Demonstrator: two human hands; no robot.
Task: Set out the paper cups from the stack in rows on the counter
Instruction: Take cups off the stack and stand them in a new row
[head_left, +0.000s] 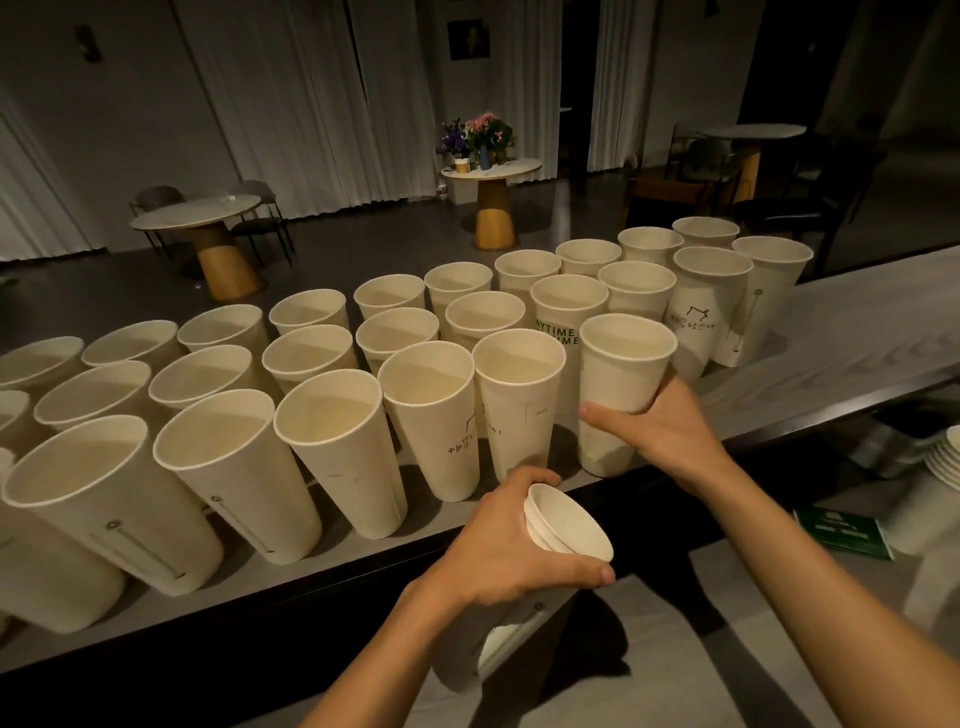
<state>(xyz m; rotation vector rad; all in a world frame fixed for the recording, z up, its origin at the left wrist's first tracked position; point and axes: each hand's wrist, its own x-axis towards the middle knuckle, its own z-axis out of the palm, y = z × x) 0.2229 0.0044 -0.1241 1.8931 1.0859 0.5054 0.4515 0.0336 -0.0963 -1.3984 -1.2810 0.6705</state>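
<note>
**Q:** What step does the figure show?

**A:** The right grip (670, 436) curls round the lower wall of one cup (626, 364). The cup stands upright at the right end of the near row, but whether its base already rests on the desk (857, 358) cannot be told. The left grip (506, 545) clasps the stack (569, 525) near its rim and holds it tilted in front of the desk's edge.

**Q:** How is this step done well?

**A:** The cup probably needs to come down flat, just beside its neighbour (519, 395) and in line with it, without touching. The front edge is near, and cups this tall and light likely tip easily. The fingers should therefore open fully before the grip draws away.

**Q:** What of the surface and the room?

**A:** The desk is pale and wood-grained, and rows of open cups run across it to the left. Beyond it lies a dim room with white curtains (291, 104), chairs (260, 218) and round tables on wooden cone bases. One table (524, 167) carries flowers (483, 132). Lower right are stacked plates (948, 457) and a green packet (839, 530).
</note>
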